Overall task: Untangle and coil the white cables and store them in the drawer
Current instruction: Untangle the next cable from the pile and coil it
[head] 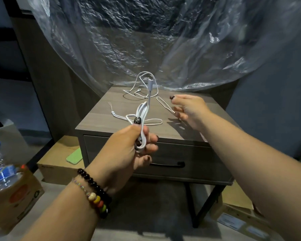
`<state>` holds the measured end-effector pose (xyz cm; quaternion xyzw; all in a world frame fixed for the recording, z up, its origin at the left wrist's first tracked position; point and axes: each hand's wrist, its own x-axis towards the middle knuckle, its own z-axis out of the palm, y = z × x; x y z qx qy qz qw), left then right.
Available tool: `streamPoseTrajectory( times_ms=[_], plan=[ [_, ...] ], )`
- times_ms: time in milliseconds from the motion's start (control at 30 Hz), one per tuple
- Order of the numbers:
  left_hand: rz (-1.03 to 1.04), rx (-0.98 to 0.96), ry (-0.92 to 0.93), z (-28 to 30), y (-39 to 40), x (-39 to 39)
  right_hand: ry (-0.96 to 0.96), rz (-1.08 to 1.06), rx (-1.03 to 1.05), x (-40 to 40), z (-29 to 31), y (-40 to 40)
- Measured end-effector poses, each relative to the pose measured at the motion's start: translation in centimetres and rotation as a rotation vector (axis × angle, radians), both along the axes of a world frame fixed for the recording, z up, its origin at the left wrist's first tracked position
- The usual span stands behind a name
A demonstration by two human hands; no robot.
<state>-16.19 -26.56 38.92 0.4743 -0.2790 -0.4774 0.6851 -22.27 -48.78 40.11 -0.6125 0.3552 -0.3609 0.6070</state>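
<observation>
Nearest the camera, the left hand [129,150] is raised in front of the nightstand, two beaded bracelets [96,193] on its wrist. Its fingers [150,138] and thumb are curled around a folded bundle of smooth white cable [142,117], clamped tight on it, and the cable's grey plug end [149,84] stands straight up above the thumb. Just below those fingers, the grey wooden drawer [163,164] with one black handle [170,164] sits closed. Across from the thumb, the right hand [186,110] hovers over the grey wood-grain surface [97,117], fingers [178,113] loosely apart; one thin white cord loop [163,103] runs up to its fingertips, though whether they actually pinch it, I cannot tell. Behind the left thumb a braided white cord [151,121] lies in loops on the surface. Beyond both hands, at the far edge, one loose tangle of thin white earphone cable [142,87] rests. That's four white cables counted: one in hand, three on the surface. Farthest back, crinkled clear plastic sheeting [146,40] hangs down. Left of the left wrist, a cardboard box [16,197] holds one clear plastic bottle [0,169].
</observation>
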Motion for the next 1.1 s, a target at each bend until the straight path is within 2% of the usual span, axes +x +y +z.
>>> streamPoseTrajectory(
  times_ms=[67, 167, 233, 300, 467, 533, 633, 700, 800, 967, 1100],
  plan=[
    [0.001, -0.034, 0.041, 0.3, -0.2, 0.3, 0.228, -0.232, -0.201, 2.5, -1.3, -2.8],
    [0.001, -0.059, 0.089, 0.6, -0.4, 0.9, 0.618, -0.356, -0.527, 4.4, -3.2, -5.2],
    [0.006, -0.054, 0.102, 0.7, -0.7, 1.2, 0.805, -0.365, -0.622, 4.9, -4.4, -5.8],
    [0.007, -0.038, 0.099, 0.6, -1.0, 1.4, 0.865, -0.373, -0.62, 5.3, -5.1, -6.2],
    [-0.003, 0.005, 0.072, 0.6, -1.3, 1.3, 0.778, -0.366, -0.67, 4.4, -4.8, -5.6],
    [-0.006, 0.021, 0.044, 0.6, -1.4, 1.0, 0.609, -0.392, -0.685, 3.7, -4.6, -4.3],
    [-0.007, 0.036, -0.017, 0.7, -1.4, 0.5, 0.267, -0.401, -0.518, 2.4, -3.8, -1.5],
    [-0.005, 0.036, -0.06, 0.7, -1.4, 0.1, 0.129, -0.431, -0.373, 0.7, -3.7, 0.4],
    [0.004, 0.031, -0.107, 0.6, -1.3, -0.6, -0.064, -0.343, -0.084, -3.1, -4.0, 4.1],
    [-0.031, 0.094, -0.142, -0.2, -1.2, -2.1, -0.154, -0.163, 0.254, -7.2, -4.1, 8.8],
    [-0.074, 0.143, -0.14, -0.6, -0.8, -3.9, -0.172, -0.134, 0.309, -9.4, -3.6, 10.0]
  ],
)
